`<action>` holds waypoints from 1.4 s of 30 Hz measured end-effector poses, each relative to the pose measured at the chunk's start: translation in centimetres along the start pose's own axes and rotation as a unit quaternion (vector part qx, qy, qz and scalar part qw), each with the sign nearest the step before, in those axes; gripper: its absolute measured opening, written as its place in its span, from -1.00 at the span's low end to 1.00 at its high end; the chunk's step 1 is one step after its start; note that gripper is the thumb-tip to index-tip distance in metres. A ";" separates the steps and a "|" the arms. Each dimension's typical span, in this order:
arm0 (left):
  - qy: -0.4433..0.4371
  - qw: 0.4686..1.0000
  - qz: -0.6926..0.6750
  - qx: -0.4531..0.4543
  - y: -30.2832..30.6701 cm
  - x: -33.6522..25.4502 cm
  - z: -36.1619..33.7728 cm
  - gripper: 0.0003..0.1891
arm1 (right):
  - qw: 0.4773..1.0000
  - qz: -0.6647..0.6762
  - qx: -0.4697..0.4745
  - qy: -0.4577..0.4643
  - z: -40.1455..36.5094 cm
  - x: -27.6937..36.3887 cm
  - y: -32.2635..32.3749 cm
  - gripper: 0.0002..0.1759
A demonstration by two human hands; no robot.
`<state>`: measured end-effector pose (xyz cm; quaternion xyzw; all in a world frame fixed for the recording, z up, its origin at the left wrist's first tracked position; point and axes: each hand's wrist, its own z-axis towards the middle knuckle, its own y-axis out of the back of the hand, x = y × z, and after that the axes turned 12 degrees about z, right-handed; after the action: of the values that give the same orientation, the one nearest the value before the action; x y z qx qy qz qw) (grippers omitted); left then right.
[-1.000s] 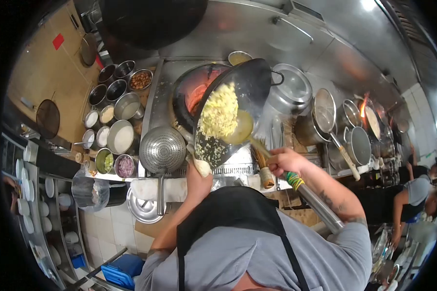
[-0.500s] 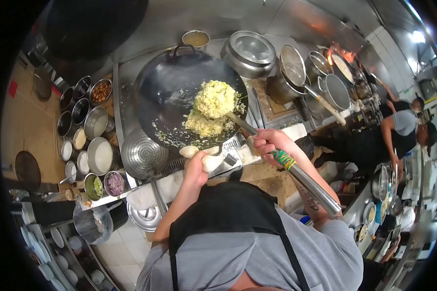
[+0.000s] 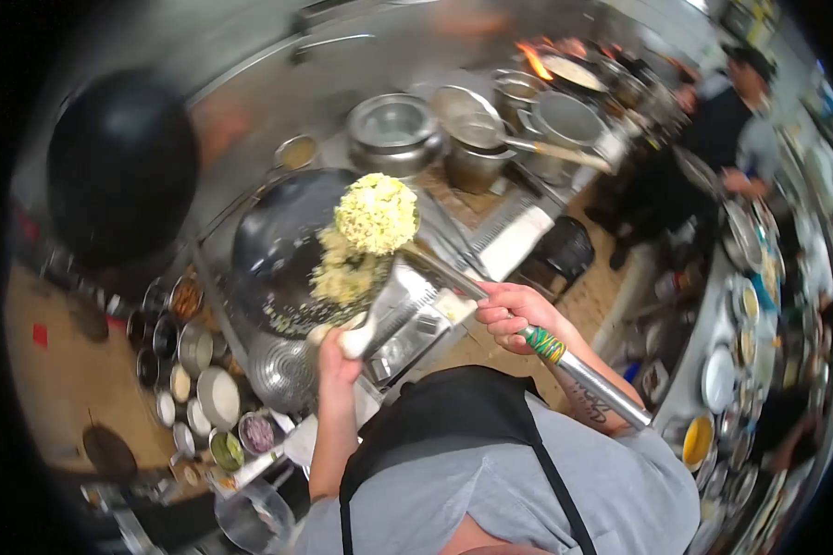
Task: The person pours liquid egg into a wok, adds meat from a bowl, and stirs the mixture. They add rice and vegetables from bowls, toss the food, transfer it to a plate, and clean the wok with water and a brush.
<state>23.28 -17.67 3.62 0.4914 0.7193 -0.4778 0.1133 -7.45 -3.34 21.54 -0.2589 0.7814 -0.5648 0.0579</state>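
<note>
My right hand (image 3: 518, 316) is closed around the long metal handle of a ladle (image 3: 444, 270), which has green and yellow bands wound on it. Its bowl is hidden under a heaped mound of yellow fried rice (image 3: 377, 213), held up over the right side of a black wok (image 3: 264, 227). More fried rice (image 3: 341, 277) lies in the wok below, with loose bits scattered toward the near side. At the wok's near rim, my left hand (image 3: 341, 356) grips a folded whitish cloth (image 3: 355, 340); the wok handle under it is hidden.
Left of the wok are a perforated strainer (image 3: 282, 373) and several ingredient containers, including chopped red onion (image 3: 257, 432). Behind stand a lidded pot (image 3: 393, 129) and a sieve (image 3: 467, 116). Flames (image 3: 534, 61) rise at the back right. A co-worker (image 3: 727, 129) stands at right.
The view has swung to the right. My right hand has raised the ladle of fried rice higher above the wok, leaving less rice below. My left hand keeps its grip on the cloth.
</note>
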 end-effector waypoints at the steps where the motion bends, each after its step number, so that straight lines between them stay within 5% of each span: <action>1: 0.012 1.000 -0.005 0.020 0.7 0.0 0.4 -0.63 | 1.000 0.002 0.006 0.014 -2.0 0.0 0.2 -0.83; 3: 0.042 0.997 0.056 -0.032 1.3 -0.7 0.3 -0.63 | 0.998 0.015 0.008 0.054 -6.4 -0.1 2.1 -0.71; 7: 0.034 0.998 0.040 0.046 7.3 -1.7 5.1 -0.72 | 0.974 0.039 -0.078 0.211 -15.8 -2.6 5.5 -0.75; 12: 0.042 0.995 0.068 -0.062 3.3 -2.6 2.9 -0.60 | 0.910 0.099 -0.189 0.356 -29.0 -6.3 9.5 -0.98; 15: 0.054 0.992 0.091 -0.073 1.6 -2.6 2.0 -0.56 | 0.851 0.195 -0.272 0.405 -37.6 -7.2 12.7 -0.67; 16: 0.033 0.990 0.111 -0.082 1.8 -2.4 2.2 -0.55 | 0.825 0.081 -0.365 0.424 -40.2 -7.1 14.0 -0.70; 18: 0.030 0.990 0.103 -0.086 1.4 -2.1 2.1 -0.55 | 0.686 0.045 -0.549 0.476 -44.0 -6.8 14.1 -0.95; 19: 0.028 0.991 0.102 -0.085 1.4 -2.1 2.1 -0.56 | 0.626 0.019 -0.586 0.514 -46.1 -6.7 16.5 -0.91; 21: 0.011 0.988 0.112 -0.105 2.1 -1.8 2.7 -0.56 | 0.559 -0.142 -0.699 0.424 -51.0 -5.9 21.4 -0.76; 25: 0.022 0.991 0.110 -0.075 4.4 -2.1 4.6 -0.55 | 0.271 -0.368 -0.856 0.241 -53.3 -5.9 26.6 -0.63; 29: 0.025 0.990 0.093 -0.102 2.6 -1.3 3.3 -0.48 | 0.304 -0.321 -0.876 0.195 -51.8 -6.6 27.8 -0.56; 32: 0.004 0.985 0.138 -0.099 4.2 -1.4 5.0 -0.51 | 0.281 -0.306 -0.898 0.142 -50.6 -7.1 29.7 -0.52; 36: 0.035 0.995 0.082 -0.037 2.9 -1.2 4.4 -0.59 | 0.221 -0.314 -0.905 0.181 -50.3 -8.2 30.5 -0.43; 37: 0.030 0.998 0.059 -0.003 3.7 -0.8 5.0 -0.58 | 0.221 -0.238 -0.917 0.233 -48.5 -8.3 27.1 -0.43; 39: -0.046 0.994 0.066 0.068 7.1 0.3 7.2 -0.59 | 0.209 -0.368 -0.782 0.458 -50.1 -8.6 35.4 -0.53; 40: -0.107 0.965 0.184 0.151 5.5 0.9 3.2 -0.70 | 0.425 -0.241 -0.692 0.532 -48.8 -7.8 33.5 -0.59; 41: -0.078 0.957 0.098 0.261 5.4 1.6 1.3 -0.70 | 0.535 -0.139 -0.571 0.607 -45.4 -7.7 28.7 -0.65; 42: -0.051 0.975 0.066 0.206 3.5 3.5 -1.4 -0.70 | 0.603 -0.093 -0.473 0.635 -43.4 -8.2 26.9 -0.59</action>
<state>24.79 -14.28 0.09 0.5254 0.5650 -0.6315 0.0771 -26.12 43.62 10.76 0.1024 0.7510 -0.1409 -0.6369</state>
